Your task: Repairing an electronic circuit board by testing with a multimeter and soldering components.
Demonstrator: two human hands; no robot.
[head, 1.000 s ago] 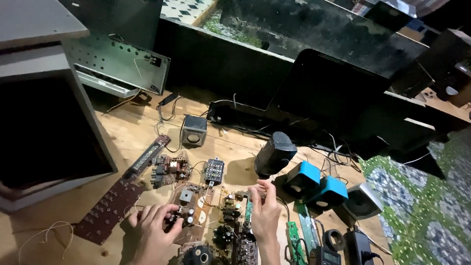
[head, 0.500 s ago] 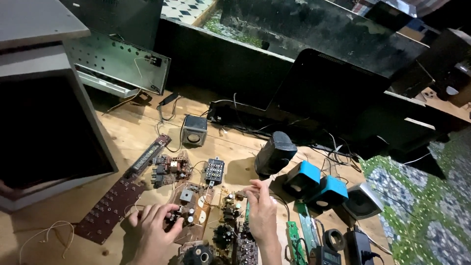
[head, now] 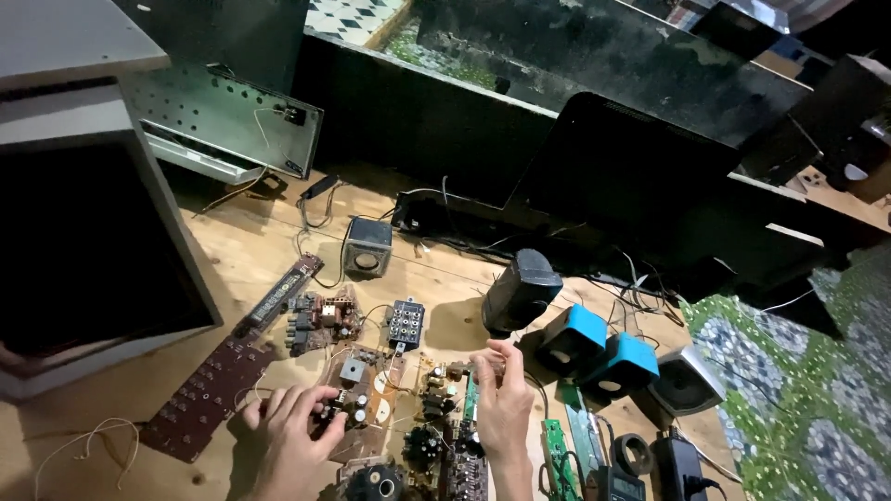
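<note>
A: What do your hands do at the near edge of the wooden table (head: pixel 232 250)?

B: Your left hand (head: pixel 292 431) lies on the brown circuit board (head: pixel 362 394), with the fingers curled around small parts at its left side. Your right hand (head: pixel 501 404) is just right of this board, over a second board with dark components (head: pixel 436 436). The thumb and first finger are pinched together near the top, but if something is between them, I cannot tell.

A: And what lies near the hands?

B: At the left, a long dark-red board with rows of holes (head: pixel 209 394) lies flat. At the right, near the edge, you have a narrow green board (head: pixel 557 459) and a black meter (head: pixel 620 482).

A: And farther away?

B: Behind the brown board there is a small black connector block (head: pixel 406 322). More right stand a black speaker (head: pixel 520 289), two blue speakers (head: pixel 599 353) and a grey one (head: pixel 687 380). Still farther, a small grey cube speaker (head: pixel 368 247) sits alone, with loose wires around. At the far side, a large dark screen (head: pixel 622 176) leans, and a big grey cabinet (head: pixel 83 195) stands at the left.
</note>
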